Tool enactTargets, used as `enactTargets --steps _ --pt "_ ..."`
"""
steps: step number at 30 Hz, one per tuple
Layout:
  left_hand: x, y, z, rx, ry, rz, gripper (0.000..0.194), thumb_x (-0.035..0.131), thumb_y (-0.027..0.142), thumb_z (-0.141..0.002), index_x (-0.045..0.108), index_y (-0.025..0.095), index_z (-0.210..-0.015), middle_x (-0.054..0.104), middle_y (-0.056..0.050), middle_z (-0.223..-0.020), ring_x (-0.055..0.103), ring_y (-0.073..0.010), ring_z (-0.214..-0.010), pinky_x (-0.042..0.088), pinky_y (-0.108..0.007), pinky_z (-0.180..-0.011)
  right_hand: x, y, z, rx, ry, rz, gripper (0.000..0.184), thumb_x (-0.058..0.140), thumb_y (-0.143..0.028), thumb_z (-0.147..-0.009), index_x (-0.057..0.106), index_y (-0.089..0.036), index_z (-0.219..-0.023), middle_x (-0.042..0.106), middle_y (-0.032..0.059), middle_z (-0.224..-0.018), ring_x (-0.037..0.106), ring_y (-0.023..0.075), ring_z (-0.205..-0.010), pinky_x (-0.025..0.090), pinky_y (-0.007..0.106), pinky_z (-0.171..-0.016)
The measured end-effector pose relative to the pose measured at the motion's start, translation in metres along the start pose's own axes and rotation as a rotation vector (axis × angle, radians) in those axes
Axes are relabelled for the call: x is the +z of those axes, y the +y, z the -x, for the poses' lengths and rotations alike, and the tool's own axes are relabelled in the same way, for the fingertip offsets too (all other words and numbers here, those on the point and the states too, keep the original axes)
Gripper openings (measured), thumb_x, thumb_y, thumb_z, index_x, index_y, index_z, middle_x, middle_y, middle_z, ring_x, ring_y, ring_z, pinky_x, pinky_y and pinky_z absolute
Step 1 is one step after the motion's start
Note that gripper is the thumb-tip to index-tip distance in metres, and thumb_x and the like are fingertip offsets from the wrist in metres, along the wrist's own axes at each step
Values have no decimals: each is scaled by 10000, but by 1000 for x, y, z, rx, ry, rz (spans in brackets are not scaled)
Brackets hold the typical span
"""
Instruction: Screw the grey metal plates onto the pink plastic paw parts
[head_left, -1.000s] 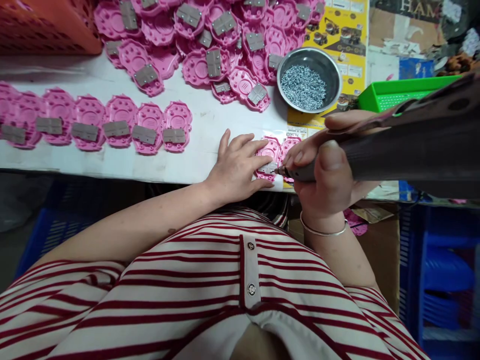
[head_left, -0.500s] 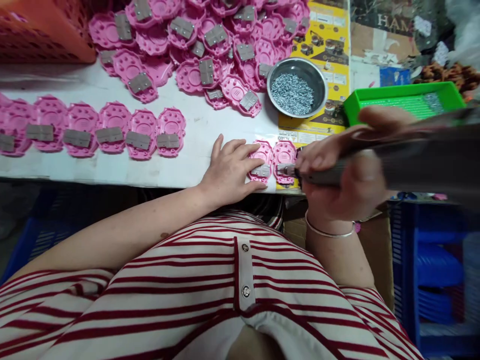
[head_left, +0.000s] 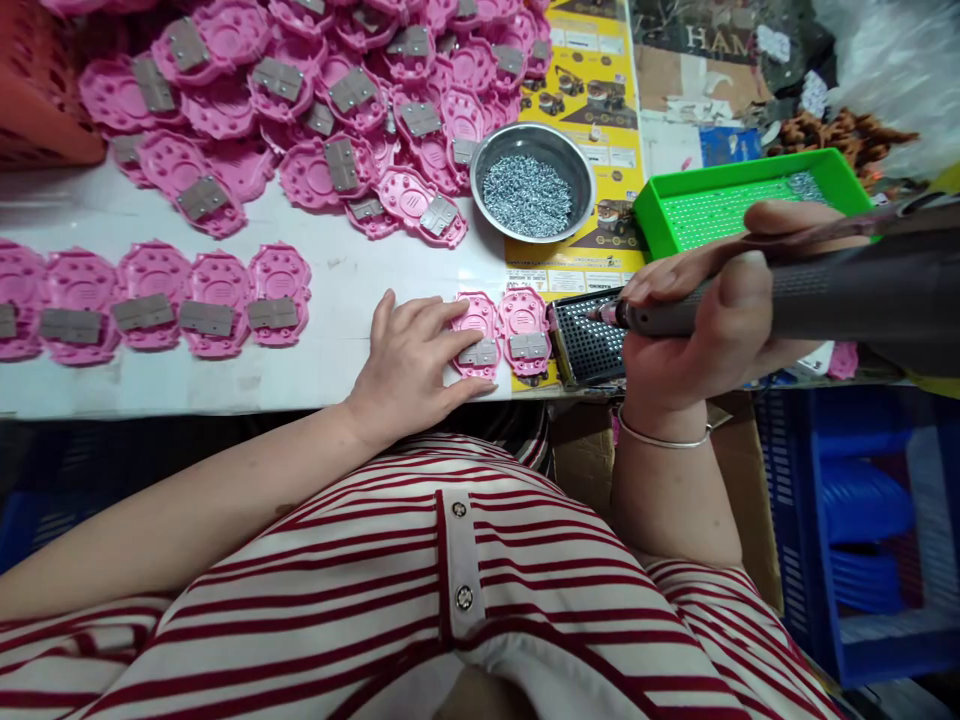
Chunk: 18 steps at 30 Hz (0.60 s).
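Note:
My left hand lies flat on the white table, fingers spread, its fingertips pressing on a pink plastic part with a grey metal plate. A second pink part lies just to the right of it. My right hand is closed around a dark electric screwdriver. The tool's tip hovers over a small black perforated tray at the table's front edge, right of the two parts.
A row of finished pink parts lies to the left, a heap of pink parts at the back. A steel bowl of screws and a green tray stand behind. An orange crate is far left; blue crates are below right.
The screwdriver tip has moved right, off the second pink part and over the black perforated tray. My left hand has stayed on the left part. The view has shifted right.

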<state>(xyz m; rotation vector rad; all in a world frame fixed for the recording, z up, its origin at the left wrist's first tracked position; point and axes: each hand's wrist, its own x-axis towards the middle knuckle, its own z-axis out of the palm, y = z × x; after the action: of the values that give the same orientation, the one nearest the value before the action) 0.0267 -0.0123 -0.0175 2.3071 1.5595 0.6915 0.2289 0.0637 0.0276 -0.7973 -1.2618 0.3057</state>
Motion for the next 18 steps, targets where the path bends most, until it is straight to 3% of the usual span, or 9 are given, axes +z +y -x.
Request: enactTargets --steps 4,9,13,18 --pt "-1 1 0 -8 -9 1 448 713 559 -829 702 245 -1149 600 -86 -1373 500 -333 -1269 213 -656 -1173 3 9 2 10 7 -23 319 523 -564 -871 530 -314 -1069 531 -9 -877 360 40 -440 333 255 -434" --pt "-3 3 0 -15 -23 7 426 715 527 -835 701 247 -1155 597 -96 -1379 501 -336 -1271 205 -656 -1177 6 16 3 -2 25 -79 328 595 -530 -836 560 -297 -1064 593 6 -935 332 19 -425 308 243 -399" --pt "-2 2 0 -22 -20 19 434 703 562 -833 696 266 -1150 594 -74 -1388 491 -327 -1284 178 -647 -1193 9 4 -2 17 52 -124 267 641 -465 -811 608 -286 -1005 602 -11 -831 382 36 -419 314 236 -399" --pt "-1 0 0 -25 -19 9 615 699 645 -797 629 266 -1276 561 -84 -1434 446 -335 -1333 138 -626 -1208 11 -36 -8 78 55 -277 80 629 -299 -784 655 -263 -850 407 -59 -527 391 70 -420 380 244 -441"
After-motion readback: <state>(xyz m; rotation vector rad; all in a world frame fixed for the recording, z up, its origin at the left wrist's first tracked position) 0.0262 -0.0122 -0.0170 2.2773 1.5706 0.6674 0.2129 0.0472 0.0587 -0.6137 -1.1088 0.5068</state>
